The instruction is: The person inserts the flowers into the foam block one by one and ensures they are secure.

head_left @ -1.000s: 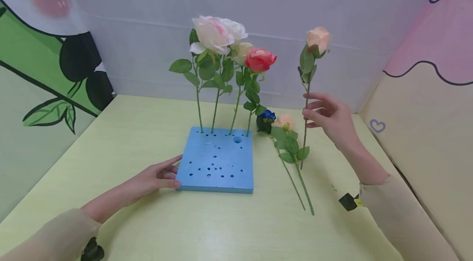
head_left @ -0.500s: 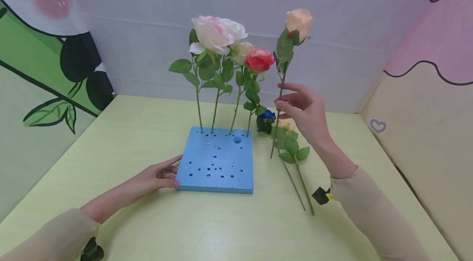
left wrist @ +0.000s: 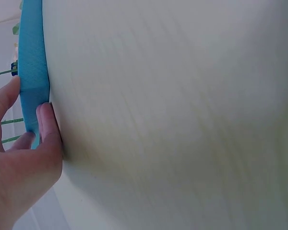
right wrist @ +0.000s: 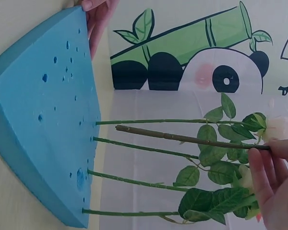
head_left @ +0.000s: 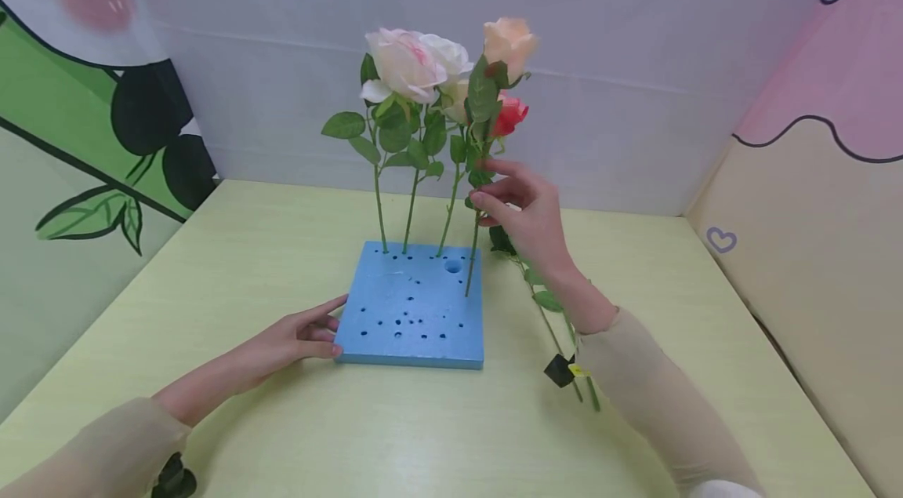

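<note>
My right hand (head_left: 525, 212) pinches the brown stem of a peach rose (head_left: 509, 45) between thumb and fingers, bloom up. In the right wrist view the lower end of that stem (right wrist: 168, 135) hangs apart from the blue foam board (right wrist: 38, 134). From the head, the stem overlaps the board's back right part, near its large hole. My left hand (head_left: 296, 337) holds the board (head_left: 416, 310) at its front left corner, thumb on the edge and fingers along the side. In the board's back row stand a pale pink rose (head_left: 402, 67), a white, a cream and a red rose (head_left: 511, 115).
Right of the board, more flowers lie on the table (head_left: 268, 263); their stems (head_left: 546, 325) point toward the front, partly hidden by my right arm. Many small holes dot the board. A pale cloth backdrop (head_left: 282, 90) and printed side panels surround the table.
My right hand has carried the peach rose leftward, from beyond the lying flowers to over the board. The left hand and the board have stayed put.
</note>
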`<state>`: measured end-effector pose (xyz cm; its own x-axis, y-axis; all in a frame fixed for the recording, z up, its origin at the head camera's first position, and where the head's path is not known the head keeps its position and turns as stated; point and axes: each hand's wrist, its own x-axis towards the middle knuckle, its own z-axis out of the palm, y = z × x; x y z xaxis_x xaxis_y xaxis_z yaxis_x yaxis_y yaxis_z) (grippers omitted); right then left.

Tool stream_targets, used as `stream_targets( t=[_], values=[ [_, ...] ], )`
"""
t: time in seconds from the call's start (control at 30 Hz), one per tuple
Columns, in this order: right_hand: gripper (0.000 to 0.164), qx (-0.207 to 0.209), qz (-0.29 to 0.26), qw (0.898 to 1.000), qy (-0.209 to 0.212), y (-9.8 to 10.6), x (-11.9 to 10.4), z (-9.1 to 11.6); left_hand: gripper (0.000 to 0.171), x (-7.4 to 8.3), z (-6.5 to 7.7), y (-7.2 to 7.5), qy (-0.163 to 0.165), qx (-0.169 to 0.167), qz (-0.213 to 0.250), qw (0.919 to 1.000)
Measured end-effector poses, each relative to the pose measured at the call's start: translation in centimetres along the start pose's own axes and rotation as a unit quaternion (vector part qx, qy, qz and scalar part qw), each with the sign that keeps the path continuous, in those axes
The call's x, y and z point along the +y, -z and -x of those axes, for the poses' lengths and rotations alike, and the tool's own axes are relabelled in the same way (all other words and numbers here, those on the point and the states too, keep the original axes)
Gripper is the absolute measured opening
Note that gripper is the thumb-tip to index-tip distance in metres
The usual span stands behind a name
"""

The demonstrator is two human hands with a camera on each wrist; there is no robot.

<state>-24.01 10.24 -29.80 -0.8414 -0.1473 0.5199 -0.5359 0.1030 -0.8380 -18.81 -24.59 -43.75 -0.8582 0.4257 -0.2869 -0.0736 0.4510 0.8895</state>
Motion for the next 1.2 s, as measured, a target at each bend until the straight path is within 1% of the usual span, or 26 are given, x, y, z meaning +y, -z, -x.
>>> stream_targets(
  t=[0.23, 0.3, 0.47, 0.63, 0.73, 0.8, 0.97, 1.2],
  values=[
    [0.036, -0.016, -0.022, 1.0, -0.012, -2.5, 0.7, -0.3, 0.087, 0.1, 0.1, 0.1, 0.002, 0.001, 0.004, 1.0],
    [0.034, -0.019, -0.027, 0.999, -0.008, -3.3, 0.8, -0.3, 0.087, 0.1, 0.1, 0.1, -0.004, -0.002, 0.004, 1.0],
    [0.03, -0.02, -0.035, 0.999, 0.004, -5.2, 1.1, -0.1, 0.086, 0.1, 0.1, 0.0, -0.008, -0.008, 0.006, 0.9999],
    [0.028, -0.028, -0.05, 0.998, 0.015, -6.9, 1.4, 0.1, 0.086, 0.0, 0.1, 0.0, -0.004, -0.009, 0.007, 0.9999],
    [0.028, -0.036, -0.054, 0.998, 0.011, -7.6, 1.7, 0.2, 0.085, 0.0, 0.1, 0.0, 0.001, -0.008, 0.008, 0.9999],
    [0.027, -0.044, -0.053, 0.998, 0.007, -8.0, 1.9, 0.3, 0.085, 0.0, 0.1, 0.0, -0.002, -0.009, 0.007, 0.9999],
    [0.028, -0.065, -0.046, 0.997, -0.004, -8.9, 2.1, 0.7, 0.084, 0.1, 0.1, 0.0, 0.005, -0.006, 0.002, 1.0],
    [0.026, -0.086, -0.041, 0.995, -0.003, -10.1, 2.6, 1.0, 0.083, 0.1, 0.1, 0.1, 0.003, -0.009, 0.006, 0.9999]
  ],
)
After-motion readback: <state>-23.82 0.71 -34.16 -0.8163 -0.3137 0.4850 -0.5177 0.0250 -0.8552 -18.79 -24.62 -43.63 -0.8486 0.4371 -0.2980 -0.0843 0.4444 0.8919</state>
